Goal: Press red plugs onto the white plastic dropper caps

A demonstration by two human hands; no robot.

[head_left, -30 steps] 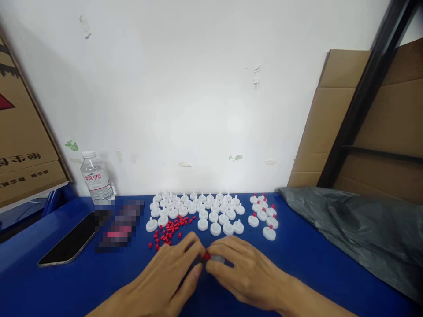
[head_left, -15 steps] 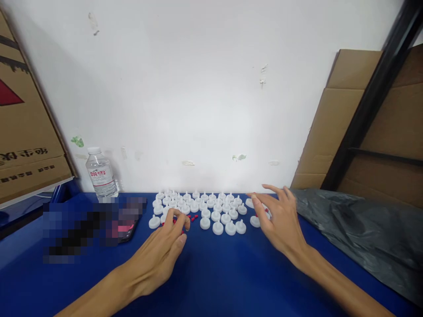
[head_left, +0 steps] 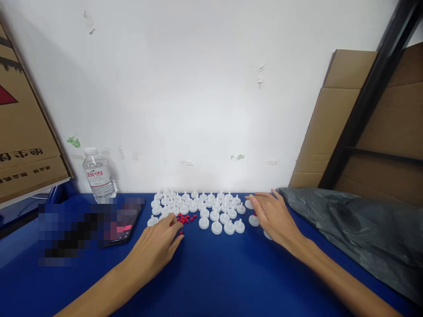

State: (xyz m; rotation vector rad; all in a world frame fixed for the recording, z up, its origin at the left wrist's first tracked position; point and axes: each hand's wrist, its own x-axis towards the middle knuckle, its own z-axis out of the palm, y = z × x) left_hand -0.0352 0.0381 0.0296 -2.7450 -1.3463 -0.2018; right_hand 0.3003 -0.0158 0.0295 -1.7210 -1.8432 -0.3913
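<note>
Hands [head_left: 159, 241] apart, red caps [head_left: 183, 219] beside the left

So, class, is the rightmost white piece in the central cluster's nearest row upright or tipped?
Upright: the white piece sits on its broad base, its stem pointing up.

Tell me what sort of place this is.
Most likely a workshop or small-parts work area. Dozens of matching white caps stand in groups beside loose red pieces on a blue tabletop, and a printed cardboard carton stands at the left.
</note>
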